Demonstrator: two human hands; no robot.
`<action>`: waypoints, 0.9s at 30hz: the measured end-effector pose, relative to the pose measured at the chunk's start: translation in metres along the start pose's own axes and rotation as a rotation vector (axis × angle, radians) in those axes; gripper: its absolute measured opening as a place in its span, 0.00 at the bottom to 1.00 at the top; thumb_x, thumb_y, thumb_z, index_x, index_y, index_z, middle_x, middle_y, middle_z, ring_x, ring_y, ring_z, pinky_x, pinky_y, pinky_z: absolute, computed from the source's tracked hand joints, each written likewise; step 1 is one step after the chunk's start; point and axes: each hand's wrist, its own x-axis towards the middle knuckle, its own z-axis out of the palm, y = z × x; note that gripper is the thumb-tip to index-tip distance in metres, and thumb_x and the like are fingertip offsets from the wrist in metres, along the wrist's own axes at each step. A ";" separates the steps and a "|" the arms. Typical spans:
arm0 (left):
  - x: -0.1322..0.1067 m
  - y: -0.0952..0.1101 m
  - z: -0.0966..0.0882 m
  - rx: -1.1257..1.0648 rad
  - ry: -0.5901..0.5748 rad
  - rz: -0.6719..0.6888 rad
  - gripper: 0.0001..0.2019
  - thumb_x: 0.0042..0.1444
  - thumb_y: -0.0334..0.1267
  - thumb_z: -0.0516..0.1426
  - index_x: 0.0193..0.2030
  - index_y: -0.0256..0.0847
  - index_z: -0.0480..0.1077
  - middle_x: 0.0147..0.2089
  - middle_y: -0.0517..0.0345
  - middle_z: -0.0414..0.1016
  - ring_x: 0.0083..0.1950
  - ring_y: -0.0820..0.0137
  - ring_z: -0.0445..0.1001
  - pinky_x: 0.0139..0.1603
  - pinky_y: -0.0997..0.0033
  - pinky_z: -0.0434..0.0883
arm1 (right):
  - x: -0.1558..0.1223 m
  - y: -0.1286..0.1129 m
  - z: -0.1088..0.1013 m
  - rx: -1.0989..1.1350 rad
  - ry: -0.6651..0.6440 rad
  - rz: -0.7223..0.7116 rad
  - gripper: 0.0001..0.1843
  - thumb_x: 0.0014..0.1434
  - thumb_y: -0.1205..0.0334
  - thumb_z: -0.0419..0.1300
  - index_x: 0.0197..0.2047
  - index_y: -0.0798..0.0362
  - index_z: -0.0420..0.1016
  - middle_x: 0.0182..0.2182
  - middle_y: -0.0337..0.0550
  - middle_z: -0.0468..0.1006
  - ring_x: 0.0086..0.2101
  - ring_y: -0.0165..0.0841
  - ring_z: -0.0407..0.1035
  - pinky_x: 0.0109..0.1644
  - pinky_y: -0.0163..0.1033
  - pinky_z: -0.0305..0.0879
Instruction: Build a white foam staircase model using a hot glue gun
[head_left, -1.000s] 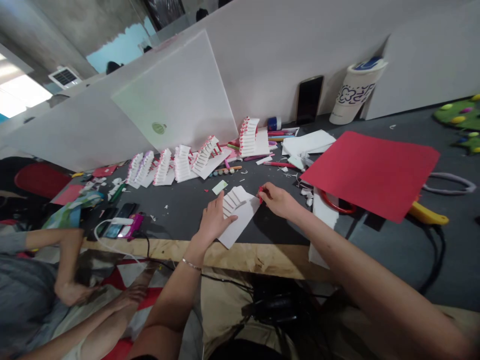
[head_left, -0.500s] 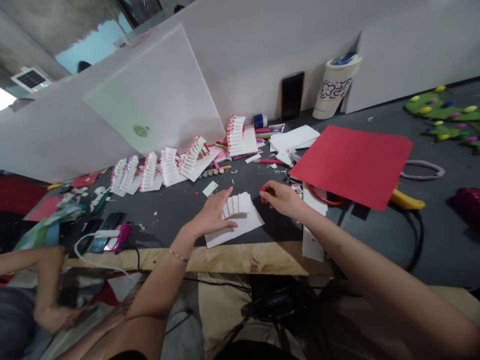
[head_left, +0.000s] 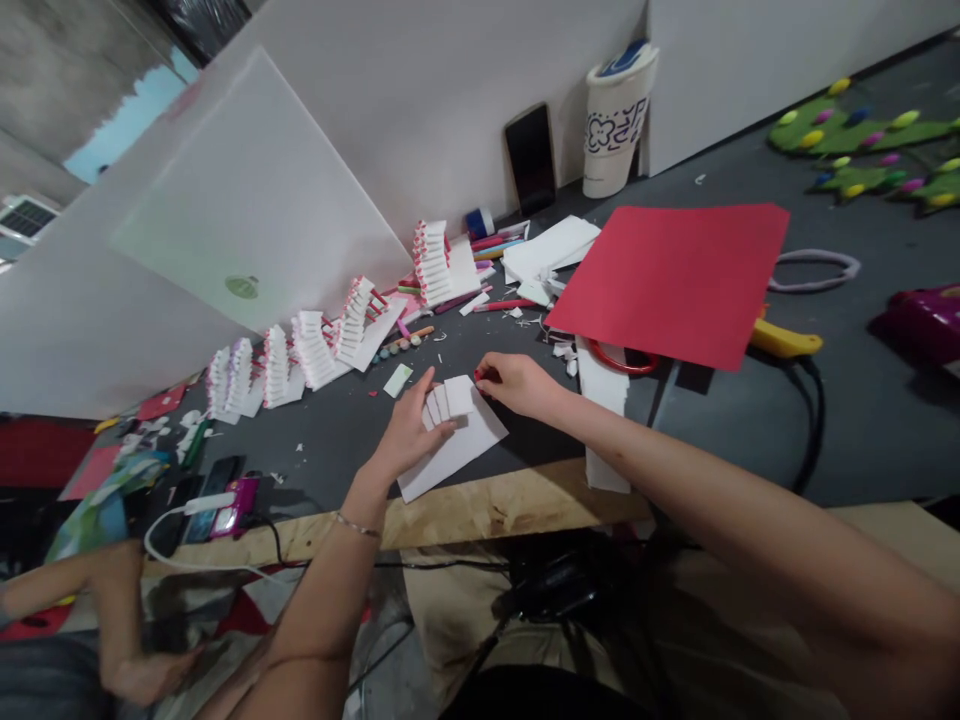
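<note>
My left hand (head_left: 409, 430) lies on a white folded paper piece with cut flaps (head_left: 457, 440) near the table's front edge, fingers pressing the flaps down. Curled fingers of my right hand (head_left: 517, 383) pinch a small red marker (head_left: 478, 375) whose tip sits at the upper right flap. Behind, a row of finished white stepped paper pieces with red edges (head_left: 315, 345) stands on the dark table (head_left: 750, 430).
A red paper sheet (head_left: 675, 275) lies to the right over red scissors (head_left: 619, 360) and white paper. Markers, scraps, a phone (head_left: 531, 160) and a cup (head_left: 615, 120) line the back wall. Phones with a cable (head_left: 217, 500) lie left. Another person's arm (head_left: 97, 610) is at lower left.
The camera has swung, shifting everything left. My left hand slid over the flaps and pressed them closer together; my right hand stayed with the marker at the paper's upper edge.
</note>
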 end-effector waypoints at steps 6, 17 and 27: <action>-0.001 -0.002 0.004 -0.080 0.019 -0.012 0.45 0.57 0.57 0.59 0.74 0.39 0.46 0.66 0.38 0.64 0.66 0.50 0.65 0.66 0.46 0.61 | -0.005 0.000 0.002 -0.047 -0.008 -0.079 0.09 0.53 0.76 0.60 0.33 0.52 0.73 0.29 0.36 0.79 0.30 0.29 0.71 0.36 0.33 0.61; 0.000 -0.010 0.009 -0.131 0.043 0.010 0.46 0.57 0.60 0.58 0.74 0.40 0.45 0.66 0.39 0.63 0.66 0.52 0.64 0.67 0.46 0.60 | -0.011 -0.005 0.002 -0.095 0.000 -0.053 0.07 0.53 0.73 0.60 0.32 0.51 0.70 0.27 0.36 0.77 0.29 0.30 0.70 0.33 0.33 0.59; -0.001 -0.010 0.010 -0.116 0.037 0.019 0.48 0.56 0.65 0.56 0.74 0.39 0.44 0.67 0.37 0.62 0.67 0.50 0.63 0.68 0.45 0.58 | -0.015 -0.010 0.002 -0.083 0.015 0.049 0.03 0.55 0.67 0.57 0.33 0.49 0.65 0.27 0.36 0.76 0.28 0.31 0.70 0.33 0.35 0.60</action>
